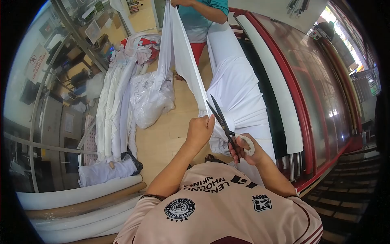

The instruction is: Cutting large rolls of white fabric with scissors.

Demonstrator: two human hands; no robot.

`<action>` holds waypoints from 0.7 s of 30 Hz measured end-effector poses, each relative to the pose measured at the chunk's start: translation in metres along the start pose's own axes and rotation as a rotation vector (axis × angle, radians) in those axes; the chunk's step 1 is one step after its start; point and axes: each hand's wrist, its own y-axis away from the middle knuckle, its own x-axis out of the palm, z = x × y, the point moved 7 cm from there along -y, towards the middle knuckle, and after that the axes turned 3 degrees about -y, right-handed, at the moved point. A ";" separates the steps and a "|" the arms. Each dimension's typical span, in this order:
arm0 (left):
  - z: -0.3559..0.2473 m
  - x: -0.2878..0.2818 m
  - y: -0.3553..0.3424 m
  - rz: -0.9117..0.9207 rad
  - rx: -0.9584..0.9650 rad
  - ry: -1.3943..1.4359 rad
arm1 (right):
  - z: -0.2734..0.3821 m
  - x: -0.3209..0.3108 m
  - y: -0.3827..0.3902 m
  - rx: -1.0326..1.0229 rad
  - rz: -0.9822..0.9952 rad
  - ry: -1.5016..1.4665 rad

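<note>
A long white fabric (186, 57) stretches taut from a co-worker's hand at the far side down to me. My left hand (200, 129) is closed on its near edge, fingers pinched together. Beside it, my right hand (246, 149) grips large dark scissors (222, 118) by handles with a pale wrapping on one loop. The blades are slightly apart and point away from me, close against the fabric's edge. I cannot tell whether cloth lies between them. More white fabric (235, 85) hangs in loose folds just right of the blades.
A co-worker (197, 24) in a teal top stands opposite. Left are a clear plastic bag (152, 99), upright white rolls (111, 110) and a stack of lying rolls (81, 195). A red-framed machine (298, 110) with a white roll runs along the right.
</note>
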 end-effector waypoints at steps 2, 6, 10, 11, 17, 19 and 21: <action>0.000 0.002 0.001 0.002 0.014 -0.010 | 0.002 0.003 -0.005 -0.011 0.024 -0.051; 0.000 0.008 0.005 0.025 0.032 -0.015 | 0.011 0.004 -0.020 -0.044 -0.028 -0.093; -0.003 0.007 0.010 -0.057 0.077 0.000 | 0.034 0.006 -0.043 -0.080 -0.041 -0.111; -0.004 0.010 0.012 -0.052 0.088 -0.020 | 0.042 0.005 -0.050 -0.095 -0.086 -0.032; -0.013 0.038 0.056 0.106 0.263 -0.067 | 0.129 0.006 -0.131 -0.189 -0.212 0.299; -0.016 0.048 0.083 0.203 0.412 -0.158 | 0.169 0.007 -0.174 -0.213 -0.198 0.335; -0.017 0.052 0.110 0.308 0.548 -0.225 | 0.211 0.009 -0.226 -0.198 -0.213 0.348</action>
